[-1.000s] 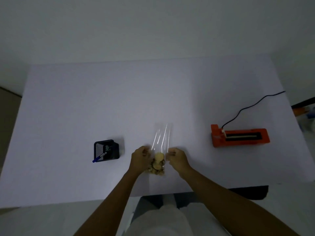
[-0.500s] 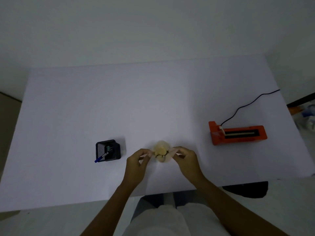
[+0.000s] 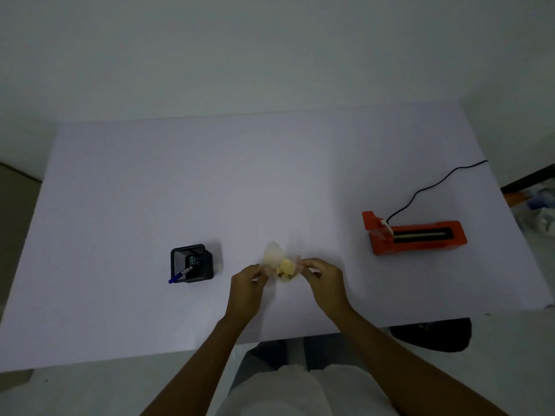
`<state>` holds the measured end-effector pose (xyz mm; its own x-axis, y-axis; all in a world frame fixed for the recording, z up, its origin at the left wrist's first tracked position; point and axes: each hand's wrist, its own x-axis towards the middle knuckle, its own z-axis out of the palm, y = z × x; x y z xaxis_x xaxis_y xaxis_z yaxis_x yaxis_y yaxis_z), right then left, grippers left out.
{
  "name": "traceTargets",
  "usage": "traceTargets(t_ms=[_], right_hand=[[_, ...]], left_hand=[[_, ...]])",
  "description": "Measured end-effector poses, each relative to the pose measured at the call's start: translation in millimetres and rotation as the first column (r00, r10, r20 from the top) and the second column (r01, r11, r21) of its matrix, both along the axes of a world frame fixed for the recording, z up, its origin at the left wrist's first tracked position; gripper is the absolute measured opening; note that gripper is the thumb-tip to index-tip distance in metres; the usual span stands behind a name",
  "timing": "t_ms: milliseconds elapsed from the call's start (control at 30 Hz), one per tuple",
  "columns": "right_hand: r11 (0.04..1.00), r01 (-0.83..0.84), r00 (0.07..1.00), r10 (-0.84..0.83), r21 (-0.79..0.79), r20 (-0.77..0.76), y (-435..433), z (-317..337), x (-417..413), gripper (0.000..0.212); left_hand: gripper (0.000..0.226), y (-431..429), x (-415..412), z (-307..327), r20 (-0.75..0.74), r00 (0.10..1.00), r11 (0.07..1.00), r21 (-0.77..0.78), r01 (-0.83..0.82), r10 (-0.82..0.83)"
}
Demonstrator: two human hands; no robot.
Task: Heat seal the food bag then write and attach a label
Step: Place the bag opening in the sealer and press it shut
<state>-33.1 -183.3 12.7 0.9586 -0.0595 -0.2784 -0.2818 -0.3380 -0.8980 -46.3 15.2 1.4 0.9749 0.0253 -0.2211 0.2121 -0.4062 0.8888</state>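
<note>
A small clear food bag (image 3: 280, 262) with pale yellow pieces inside hangs just above the white table (image 3: 180, 181), near its front middle. My left hand (image 3: 247, 279) pinches the bag's left edge and my right hand (image 3: 322, 273) pinches its right edge. The bag's top is blurred. An orange heat sealer (image 3: 416, 237) with a black slot sits to the right, apart from both hands. A black mesh pen holder (image 3: 192, 263) with a blue pen (image 3: 179, 275) stands to the left.
The sealer's black cord (image 3: 432, 186) runs off the table's back right edge. A dark object (image 3: 432, 333) lies below the front right edge. Clutter (image 3: 537, 202) sits beyond the right side.
Both hands lifted the bag off the table and turned it, so it now hangs between my fingertips instead of lying flat. The hands moved slightly away from me.
</note>
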Motion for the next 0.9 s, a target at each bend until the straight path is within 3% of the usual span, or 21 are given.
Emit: traceTargets(t_ms=[267,433,633,900], right_hand=[[0.999,-0.029,0.998,0.027,-0.025,-0.050,-8,-14,-7,0.013],[0.989,-0.144,0.983,0.147,0.032,-0.108,-6,-14,-8,0.030],[0.994,-0.105,0.990,0.101,-0.037,-0.095,-5,-18,-5,0.017],[0.990,-0.097,0.995,0.093,-0.098,-0.047,-16,-24,-7,0.015]], left_hand=[[0.016,5,-7,-5,-0.012,0.999,0.999,0.003,0.035,-0.035],[0.033,1,-9,-8,-0.039,0.983,0.982,-0.058,0.178,-0.180],[0.022,-7,-5,-10,-0.077,0.989,0.991,-0.054,0.125,-0.129],[0.012,-5,1,-18,-0.090,0.990,0.994,-0.037,0.105,-0.108]])
